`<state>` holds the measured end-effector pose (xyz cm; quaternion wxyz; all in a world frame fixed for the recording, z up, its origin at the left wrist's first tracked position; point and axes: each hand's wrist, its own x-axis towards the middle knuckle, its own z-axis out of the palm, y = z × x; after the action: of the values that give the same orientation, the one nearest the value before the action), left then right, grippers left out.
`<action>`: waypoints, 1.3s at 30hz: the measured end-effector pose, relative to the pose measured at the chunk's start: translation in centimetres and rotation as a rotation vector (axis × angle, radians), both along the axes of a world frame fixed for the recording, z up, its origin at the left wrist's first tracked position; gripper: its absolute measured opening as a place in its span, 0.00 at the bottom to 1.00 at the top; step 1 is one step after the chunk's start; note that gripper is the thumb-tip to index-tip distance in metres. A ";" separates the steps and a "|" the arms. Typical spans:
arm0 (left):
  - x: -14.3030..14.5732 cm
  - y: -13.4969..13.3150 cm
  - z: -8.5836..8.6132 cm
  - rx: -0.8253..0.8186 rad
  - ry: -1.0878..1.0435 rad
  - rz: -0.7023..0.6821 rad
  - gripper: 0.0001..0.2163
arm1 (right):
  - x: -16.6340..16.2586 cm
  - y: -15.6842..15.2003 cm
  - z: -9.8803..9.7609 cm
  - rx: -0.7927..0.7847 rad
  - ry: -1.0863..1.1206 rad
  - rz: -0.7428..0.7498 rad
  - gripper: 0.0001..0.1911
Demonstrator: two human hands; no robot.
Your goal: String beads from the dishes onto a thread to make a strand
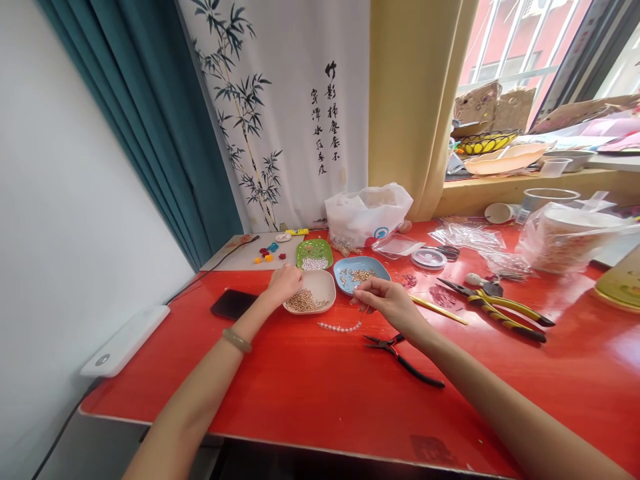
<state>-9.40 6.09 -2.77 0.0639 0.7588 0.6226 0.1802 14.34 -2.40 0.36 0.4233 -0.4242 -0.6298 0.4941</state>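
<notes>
Hands apart from each other, one at either side of the pale dish [327,288], a shallow rounded square of smooth finish. Left hand [286,283] curls over its left edge, fingertips bent down and partly hidden; cannot tell whether they grip anything. Smooth, opaque bangle [237,341] on that wrist. Right hand [376,295], right of the dish, has thumb and finger pinched together on the fine thread of a bead strand [340,327]; its round, pearly white beads curve across the table in front of the dish.

In the dish: gold beads [301,301], small and shiny, heaped left. Behind it, green dish [300,255] with white beads; right and behind, blue dish [381,264] with more gold ones. Front right of it, slim-nosed pliers [406,364], dark grips; farther right, larger pliers [483,301], yellow-and-black grips. Left, flat black phone [234,304]. Red tabletop [280,387] glossy.

Writing: behind the dish, crinkled plastic bag [360,217] carries a round blue logo. Beyond, fabric hanging [293,100] bears bamboo and brushed Chinese columns, one starting 竹影.
</notes>
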 end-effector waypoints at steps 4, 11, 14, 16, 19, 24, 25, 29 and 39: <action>1.1 -0.5 1.0 -0.042 -0.151 -0.029 0.05 | 0.1 -0.1 0.0 0.014 -0.016 -0.009 0.12; 5.0 -3.7 3.4 -0.475 -1.198 -0.230 0.08 | -0.2 -0.3 -0.2 -0.016 0.033 0.053 0.12; 5.7 -4.4 3.2 -0.570 -1.359 -0.239 0.09 | -0.3 -0.5 -0.4 -0.041 0.071 0.082 0.11; 5.8 -4.5 2.9 -0.603 -1.413 -0.274 0.09 | -0.3 -0.7 -0.4 -0.059 0.080 0.089 0.10; 5.9 -4.6 2.5 -0.631 -1.448 -0.322 0.08 | -0.4 -0.9 -0.3 -0.092 0.080 0.098 0.10; 6.2 -4.9 2.3 -0.663 -1.450 -0.396 0.07 | -0.3 -0.8 -0.4 -0.132 0.085 0.092 0.10; 6.3 -5.0 2.3 -0.662 -1.452 -0.404 0.07 | -0.4 -0.7 -0.4 -0.136 0.091 0.092 0.10; 6.4 -5.1 2.3 -0.636 -1.462 -0.402 0.06 | -0.4 -0.8 -0.6 -0.140 0.110 0.075 0.10; 6.7 -5.1 2.1 -0.614 -1.468 -0.387 0.07 | -0.4 -0.5 -0.8 -0.168 0.104 0.059 0.09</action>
<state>-2.69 0.95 -0.66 0.6902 0.4903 0.3019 0.4384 13.98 -2.90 -0.42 0.4037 -0.4132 -0.5756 0.5787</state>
